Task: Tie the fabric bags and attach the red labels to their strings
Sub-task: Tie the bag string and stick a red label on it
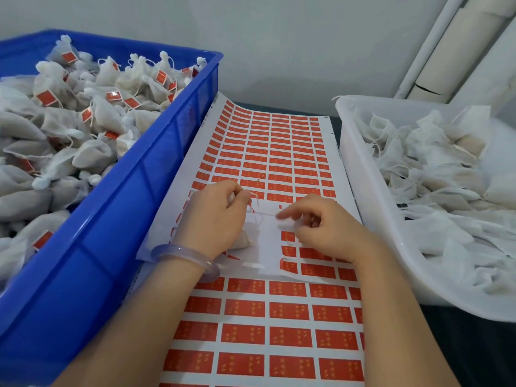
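Left hand [215, 216]: on the sheet [279, 152], pinching the string [265, 215]; bag [242, 242] under its palm.
Right hand [326, 227]: on the sheet, forefinger perhaps touching the string; cannot tell any grip.
Crate [111, 219]: left of the sheet.

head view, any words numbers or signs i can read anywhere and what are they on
Nothing reads clearly.
Gold marks on the upper label sheet: too blurred to read.
Same marks on the lower label sheet: blurred.
The red labels on the bags in the blue crate: too small.
The dark print at the upper sheet's far edge: too small.
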Demonstrator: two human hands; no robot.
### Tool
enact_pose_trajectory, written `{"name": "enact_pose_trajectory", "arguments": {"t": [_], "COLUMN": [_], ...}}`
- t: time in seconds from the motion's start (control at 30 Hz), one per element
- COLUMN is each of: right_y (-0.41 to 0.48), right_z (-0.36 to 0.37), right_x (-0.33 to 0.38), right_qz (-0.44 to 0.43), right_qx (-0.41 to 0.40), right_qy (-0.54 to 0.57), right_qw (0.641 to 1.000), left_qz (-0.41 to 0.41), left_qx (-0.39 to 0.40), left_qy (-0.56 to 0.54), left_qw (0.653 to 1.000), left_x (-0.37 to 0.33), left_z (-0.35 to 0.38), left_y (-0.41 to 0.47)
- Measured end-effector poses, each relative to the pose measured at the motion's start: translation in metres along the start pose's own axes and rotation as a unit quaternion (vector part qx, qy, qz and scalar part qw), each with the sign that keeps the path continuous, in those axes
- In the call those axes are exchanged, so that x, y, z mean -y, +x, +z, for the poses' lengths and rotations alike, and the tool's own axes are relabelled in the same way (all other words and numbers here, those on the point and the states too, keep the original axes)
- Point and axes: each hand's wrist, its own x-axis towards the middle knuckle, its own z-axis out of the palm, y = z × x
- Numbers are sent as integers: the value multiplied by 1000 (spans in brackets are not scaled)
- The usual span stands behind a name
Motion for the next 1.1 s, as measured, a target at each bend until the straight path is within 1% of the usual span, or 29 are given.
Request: {"name": "enact_pose_trajectory", "arguments": {"t": [0.07, 0.13, 0.4, 0.53, 0.73, 0.87, 1.1], "right_y": [1, 2, 5, 3, 6, 5, 5], "right_z": [-1, 0, 5, 4, 7, 4, 4], "right_x": [-2, -2, 3, -1, 1, -3, -2], "right_qz": [5, 11, 31, 29, 26, 18, 24], "right_qx": [-14, -5, 17, -2, 14, -13, 4], "right_qy": [-12, -26, -22, 3, -23, -8, -10], "right_qw": [1000, 1000, 999, 1000, 999, 1000, 1000], "left_qz": [-1, 0, -3, -2, 3, 2, 4], "left_qx": [3, 4, 7, 5, 1, -1, 4], "left_qy": [-1, -2, -4, -5, 3, 1, 2], "left_qw": [1000, 1000, 1000, 1000, 1000, 1000, 1000], "left_x": [-1, -1, -1, -1, 1, 1, 1], "left_z": [0, -1, 0, 1, 1, 1, 1], "left_y": [0, 0, 0, 1, 1, 1, 0]}}
